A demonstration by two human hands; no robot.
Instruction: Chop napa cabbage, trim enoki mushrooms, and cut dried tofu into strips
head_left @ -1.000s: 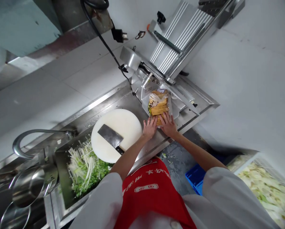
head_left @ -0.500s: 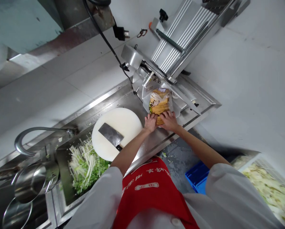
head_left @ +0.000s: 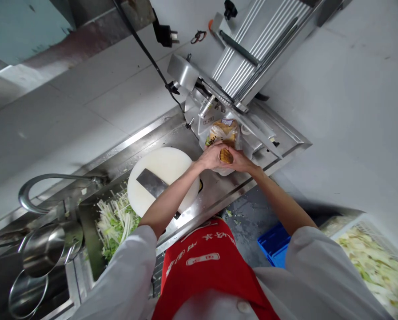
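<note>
Between my two hands is a bundle of thin golden-brown slices (head_left: 226, 155), possibly sheets of dried tofu. My left hand (head_left: 212, 156) wraps its left side. From the other side, my right hand (head_left: 240, 161) closes round it. Just beyond, a printed clear plastic bag (head_left: 226, 128) holds more of the golden-brown slices. That bag lies on the steel counter, against the base of a metal slicing machine (head_left: 240, 82). My fingers hide part of the bag and the lower edge of the bundle.
Left of my hands, a cleaver (head_left: 151, 182) lies on a round white cutting board (head_left: 172, 160), partly under my left forearm. Cut green vegetables (head_left: 114, 222) fill a sink below a curved faucet (head_left: 27, 195). Floor level at right holds a blue crate (head_left: 274, 246) and a white basket (head_left: 355, 222).
Both hands have moved up and closed round a bundle of slices, which now stands end-on between them. Before, they pressed on the near end of the stack. My left forearm covers more of the board.
</note>
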